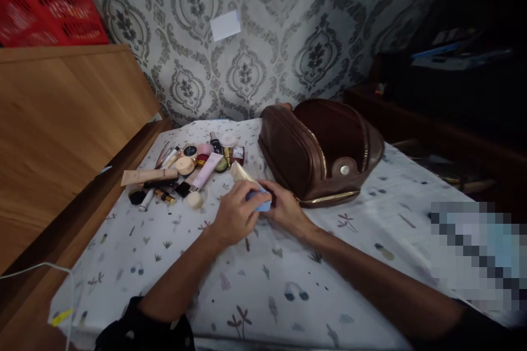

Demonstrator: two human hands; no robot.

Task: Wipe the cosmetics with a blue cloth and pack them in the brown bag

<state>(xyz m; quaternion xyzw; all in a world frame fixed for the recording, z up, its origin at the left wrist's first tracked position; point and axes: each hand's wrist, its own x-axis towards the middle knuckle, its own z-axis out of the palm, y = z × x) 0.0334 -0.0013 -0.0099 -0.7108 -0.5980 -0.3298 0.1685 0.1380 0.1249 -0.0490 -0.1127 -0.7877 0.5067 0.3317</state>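
Observation:
My left hand (235, 214) is closed around a cream-coloured cosmetic tube (239, 171), whose pale end points up and left past the fingers. A light blue piece (262, 203) shows between my two hands; I cannot tell whether it is part of the tube or a separate item. My right hand (289, 209) is closed on the same spot from the right, its fingertips partly hidden behind the blue piece. Just behind it stands a brown leather toiletry bag (284, 156), unzipped and gaping at the top.
Left of the hands lies a pile of makeup, including a pink tube (208, 171), a beige tube (144, 176) and a round compact (185, 165). A patterned cloth (247, 285) covers the table. A wooden panel (69, 120) borders the left, below a red crate (49, 5).

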